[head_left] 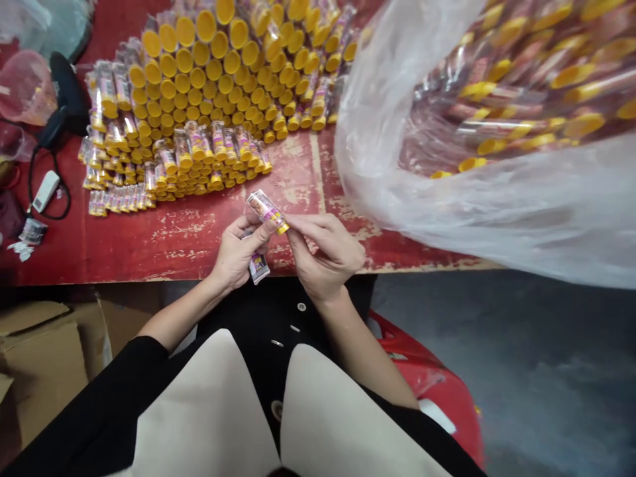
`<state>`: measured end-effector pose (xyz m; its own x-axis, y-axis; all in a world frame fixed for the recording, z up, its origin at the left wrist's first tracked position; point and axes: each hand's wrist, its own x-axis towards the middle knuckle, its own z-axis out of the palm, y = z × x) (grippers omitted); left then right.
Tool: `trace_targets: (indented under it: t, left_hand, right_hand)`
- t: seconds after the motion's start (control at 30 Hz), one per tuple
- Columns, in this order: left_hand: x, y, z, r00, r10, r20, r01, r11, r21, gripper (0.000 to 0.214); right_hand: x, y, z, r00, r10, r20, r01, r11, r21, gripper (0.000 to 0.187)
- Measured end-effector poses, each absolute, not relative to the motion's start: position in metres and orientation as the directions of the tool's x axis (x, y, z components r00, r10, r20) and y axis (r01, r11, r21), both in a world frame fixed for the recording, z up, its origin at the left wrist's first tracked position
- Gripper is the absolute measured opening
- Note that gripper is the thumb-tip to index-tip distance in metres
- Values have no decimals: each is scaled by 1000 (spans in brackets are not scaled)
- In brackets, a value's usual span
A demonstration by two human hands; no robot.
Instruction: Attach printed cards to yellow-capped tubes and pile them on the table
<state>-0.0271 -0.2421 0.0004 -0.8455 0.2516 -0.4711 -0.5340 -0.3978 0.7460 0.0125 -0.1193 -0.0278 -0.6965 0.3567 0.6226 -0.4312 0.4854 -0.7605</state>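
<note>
My left hand [242,246] is closed around a small printed tube [267,209] with a yellow cap at its lower right end. Tucked under the fingers of that hand, a flat printed packet or stack of labels [259,268] sticks out below; its exact kind is unclear. My right hand [328,255] is closed in a pinch, thumb and forefinger at the capped end of the tube. What lies between those fingertips is too small to make out. Beyond both hands, many similar tubes with yellow caps [199,79] are piled on the red table [173,245].
A large clear plastic bag [477,212] full of yellow-capped tubes [521,79] covers the table's right side. At left lie a black device with a cable [67,99], a white piece [46,191] and a pink basket [27,86]. Below are cardboard boxes [44,358] and a red stool [442,391].
</note>
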Motion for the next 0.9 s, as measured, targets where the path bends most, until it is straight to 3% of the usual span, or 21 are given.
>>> trace_targets:
  t: [0.13,0.23,0.33,0.43,0.53,0.6,0.7,0.8,0.83,0.9]
  left_hand:
    - [-47,-260,1,-869,181,-462,-488,-472,734,43]
    - [-65,-271,6,-862,124,-492,-478,-523,705,31]
    - [-77,-279,9,-808,90,-582,-512,-597,618,28]
    - [-77,-286,7,-754,130,-643,-547,-667,506,22]
    - [-71,-288,3,-799,96,-594,-482,-692,537,5]
    - [-67,-282,1,-857,33,-514,-398,-676,620,8]
    - [-62,-264,1,-902,37,-430,-351,-644,680,10]
    - [-52,-238,1,-897,165,-409,-413,-643,645,28]
    - [-49,-230,0,-889,207,-408,-440,-636,634,31]
    - [-44,-213,-4,-868,255,-426,-486,-612,624,30]
  right_hand:
    - [-17,-141,-29,-695,323,642,-476,462,-748,23]
    - [-59,-161,-32,-723,359,591,-410,465,-785,17]
    - [-107,-175,-35,-727,396,561,-348,491,-799,27]
    - [-122,-175,-34,-769,331,548,-367,473,-801,26]
    - [-86,-163,-28,-892,284,352,-253,332,-909,27]
    - [-49,-152,-25,-987,143,77,-52,169,-984,31]
    - [-8,-143,-26,-967,-75,-245,252,-109,-962,42]
    - [7,-141,-31,-944,64,-323,285,-333,-899,47]
    - [9,-138,-31,-941,122,-316,257,-349,-901,47]
    - [11,-122,-29,-961,122,-247,209,-266,-941,42]
